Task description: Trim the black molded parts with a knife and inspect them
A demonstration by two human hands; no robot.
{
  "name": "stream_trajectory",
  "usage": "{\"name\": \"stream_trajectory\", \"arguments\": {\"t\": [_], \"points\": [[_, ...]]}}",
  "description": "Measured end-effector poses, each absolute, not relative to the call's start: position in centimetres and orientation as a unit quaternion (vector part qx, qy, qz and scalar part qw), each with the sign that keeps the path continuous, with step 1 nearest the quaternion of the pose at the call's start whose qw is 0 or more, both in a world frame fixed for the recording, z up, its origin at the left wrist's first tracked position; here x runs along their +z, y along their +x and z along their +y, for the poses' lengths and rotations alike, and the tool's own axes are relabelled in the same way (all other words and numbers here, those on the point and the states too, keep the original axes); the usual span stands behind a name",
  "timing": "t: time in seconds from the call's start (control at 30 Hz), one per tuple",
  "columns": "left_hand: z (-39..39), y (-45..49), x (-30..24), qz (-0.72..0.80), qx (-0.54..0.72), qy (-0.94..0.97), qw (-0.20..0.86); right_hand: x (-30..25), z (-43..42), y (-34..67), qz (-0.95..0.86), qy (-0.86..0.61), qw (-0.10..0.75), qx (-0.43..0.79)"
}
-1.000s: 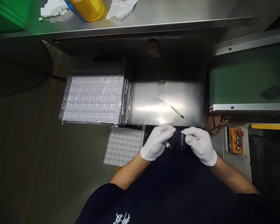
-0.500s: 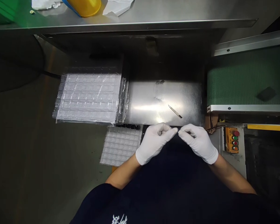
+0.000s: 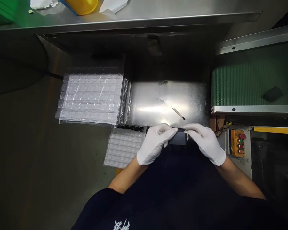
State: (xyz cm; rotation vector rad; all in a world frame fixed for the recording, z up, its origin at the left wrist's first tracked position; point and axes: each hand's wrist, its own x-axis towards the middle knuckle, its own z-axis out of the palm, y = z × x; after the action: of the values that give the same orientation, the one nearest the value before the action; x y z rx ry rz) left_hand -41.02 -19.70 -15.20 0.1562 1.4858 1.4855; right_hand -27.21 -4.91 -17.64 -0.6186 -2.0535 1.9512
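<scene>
My left hand (image 3: 156, 144) and my right hand (image 3: 204, 144), both in white gloves, hold a small dark rectangular piece (image 3: 179, 138) between their fingertips. The piece is flat and looks like dark plastic, but its exact kind is hard to tell. Both hands sit just in front of the near edge of a bright steel plate (image 3: 168, 103). On that plate lies a slim craft knife (image 3: 178, 113), a little beyond my right fingers and not touching them.
A wrapped stack of transparent blister trays (image 3: 91, 99) lies left of the plate, with a loose tray (image 3: 123, 148) nearer my left hand. To the right are a green conveyor belt (image 3: 252, 80) carrying a dark block (image 3: 273, 94) and a yellow push-button box (image 3: 238, 143).
The dark piece shows plainly between my fingers again, after blending into my dark shirt half a second ago. Both hands have moved slightly toward the plate.
</scene>
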Motion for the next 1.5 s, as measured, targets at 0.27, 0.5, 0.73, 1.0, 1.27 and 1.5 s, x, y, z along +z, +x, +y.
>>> {"name": "stream_trajectory", "arguments": {"t": [0.27, 0.5, 0.73, 1.0, 1.27, 1.5], "points": [[-18.7, -39.8, -15.0, 0.630, 0.611, 0.067, 0.475, -18.2, -4.8, -26.0, -0.790, -0.130, 0.121, 0.587], [-18.1, -39.1, -15.6, 0.591, 0.633, 0.049, 0.498, -17.8, -4.4, -25.3, -0.791, -0.125, 0.125, 0.586], [-17.5, -37.5, -18.6, 0.446, 0.710, 0.000, 0.545, -15.8, -4.8, -25.6, -0.778, -0.148, 0.190, 0.581], [-17.3, -37.4, -18.6, 0.451, 0.712, 0.000, 0.537, -16.1, -4.8, -25.7, -0.811, -0.111, 0.247, 0.519], [-18.1, -37.8, -15.9, 0.565, 0.663, 0.042, 0.490, -19.5, -3.0, -25.0, -0.896, 0.013, 0.270, 0.353], [-18.7, -37.9, -16.2, 0.605, 0.641, 0.081, 0.465, -19.4, -4.8, -25.3, -0.840, -0.062, 0.255, 0.475]]}}
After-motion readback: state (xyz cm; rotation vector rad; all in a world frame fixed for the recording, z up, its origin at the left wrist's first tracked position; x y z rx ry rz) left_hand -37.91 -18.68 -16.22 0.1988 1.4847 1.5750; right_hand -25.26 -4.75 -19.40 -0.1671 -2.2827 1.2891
